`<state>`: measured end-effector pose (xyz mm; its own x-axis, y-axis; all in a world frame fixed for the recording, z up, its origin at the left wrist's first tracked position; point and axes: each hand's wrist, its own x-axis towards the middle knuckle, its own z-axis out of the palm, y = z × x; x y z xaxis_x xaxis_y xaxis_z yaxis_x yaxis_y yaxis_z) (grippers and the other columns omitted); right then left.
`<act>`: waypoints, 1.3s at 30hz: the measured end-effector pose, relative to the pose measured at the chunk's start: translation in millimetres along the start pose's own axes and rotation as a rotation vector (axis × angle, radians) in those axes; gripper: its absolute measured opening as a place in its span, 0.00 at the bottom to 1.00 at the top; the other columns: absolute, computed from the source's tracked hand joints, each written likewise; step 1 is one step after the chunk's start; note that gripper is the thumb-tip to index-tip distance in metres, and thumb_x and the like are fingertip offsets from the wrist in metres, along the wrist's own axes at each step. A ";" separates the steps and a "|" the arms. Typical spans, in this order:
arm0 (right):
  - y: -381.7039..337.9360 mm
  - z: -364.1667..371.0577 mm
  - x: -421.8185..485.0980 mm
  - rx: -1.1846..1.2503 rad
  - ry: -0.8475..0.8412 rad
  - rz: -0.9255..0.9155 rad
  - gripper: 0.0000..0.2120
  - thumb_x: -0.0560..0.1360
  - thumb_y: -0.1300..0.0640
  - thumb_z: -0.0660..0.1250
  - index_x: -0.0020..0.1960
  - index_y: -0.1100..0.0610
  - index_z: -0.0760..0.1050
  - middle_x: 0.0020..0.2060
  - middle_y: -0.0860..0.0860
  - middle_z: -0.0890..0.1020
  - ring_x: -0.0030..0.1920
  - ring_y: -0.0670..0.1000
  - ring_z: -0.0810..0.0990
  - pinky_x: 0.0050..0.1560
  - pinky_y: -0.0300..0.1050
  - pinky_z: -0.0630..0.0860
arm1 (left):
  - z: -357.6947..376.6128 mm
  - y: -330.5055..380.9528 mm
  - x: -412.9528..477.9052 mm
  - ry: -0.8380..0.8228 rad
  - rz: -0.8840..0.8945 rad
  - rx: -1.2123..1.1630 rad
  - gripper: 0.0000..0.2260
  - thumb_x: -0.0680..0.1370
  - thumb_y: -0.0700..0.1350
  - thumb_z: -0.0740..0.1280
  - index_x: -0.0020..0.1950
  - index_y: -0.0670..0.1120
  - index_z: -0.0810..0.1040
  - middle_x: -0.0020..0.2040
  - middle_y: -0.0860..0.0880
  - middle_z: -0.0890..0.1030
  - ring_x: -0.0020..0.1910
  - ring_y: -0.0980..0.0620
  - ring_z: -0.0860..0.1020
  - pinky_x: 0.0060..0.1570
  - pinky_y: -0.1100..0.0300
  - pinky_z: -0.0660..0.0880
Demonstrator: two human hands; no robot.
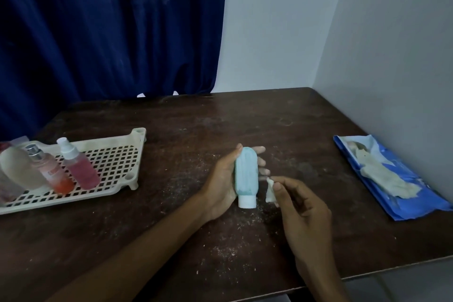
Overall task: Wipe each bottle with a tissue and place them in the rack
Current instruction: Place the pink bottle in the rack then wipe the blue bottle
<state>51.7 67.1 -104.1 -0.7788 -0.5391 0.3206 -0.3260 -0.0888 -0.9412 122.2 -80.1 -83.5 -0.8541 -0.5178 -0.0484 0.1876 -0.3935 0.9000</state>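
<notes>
My left hand (221, 185) holds a light blue bottle (245, 174) with a white cap, cap pointing toward me, above the middle of the table. Just right of the cap, my right hand (302, 213) pinches a small white tissue (270, 192) between thumb and fingers, close beside the bottle but apart from it. At the left stands a cream perforated rack (117, 162). In it lie a pink spray bottle (79, 167), an orange-pink perfume bottle (50, 170) and a frosted pale bottle (19, 169).
A blue tissue pack (402, 193), torn open with crumpled tissues on it, lies at the table's right side near the white wall. The dark wooden table (196, 125) is dusty with crumbs. A blue curtain (110, 32) hangs behind.
</notes>
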 end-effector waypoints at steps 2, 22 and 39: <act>1.0 -0.2 -0.5 -0.022 -0.007 -0.003 0.06 0.77 0.57 0.70 0.50 0.47 0.84 0.45 0.41 0.86 0.49 0.41 0.83 0.49 0.39 0.80 | -4.5 -1.8 2.2 0.009 0.010 -0.078 0.24 0.84 0.54 0.51 0.67 0.38 0.76 0.47 0.44 0.79 0.45 0.48 0.79 0.51 0.54 0.79; -4.1 29.0 6.0 -0.491 -0.041 -0.414 0.07 0.73 0.67 0.73 0.49 0.59 0.84 0.43 0.48 0.84 0.42 0.41 0.80 0.45 0.26 0.72 | -19.7 2.9 -0.9 0.041 0.031 -0.235 0.22 0.84 0.52 0.53 0.66 0.38 0.75 0.44 0.46 0.78 0.42 0.49 0.76 0.47 0.54 0.74; -10.6 30.2 -2.7 -0.530 -0.071 -0.508 0.09 0.68 0.67 0.78 0.46 0.59 0.85 0.43 0.49 0.85 0.42 0.46 0.82 0.46 0.30 0.75 | -20.6 0.9 -0.5 0.059 0.047 -0.229 0.21 0.85 0.51 0.52 0.68 0.38 0.74 0.46 0.45 0.77 0.44 0.50 0.76 0.53 0.55 0.75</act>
<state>73.5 44.2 -98.2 -0.4323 -0.5934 0.6790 -0.8666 0.0651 -0.4948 132.8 -95.8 -91.6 -0.8130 -0.5809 -0.0401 0.3376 -0.5265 0.7803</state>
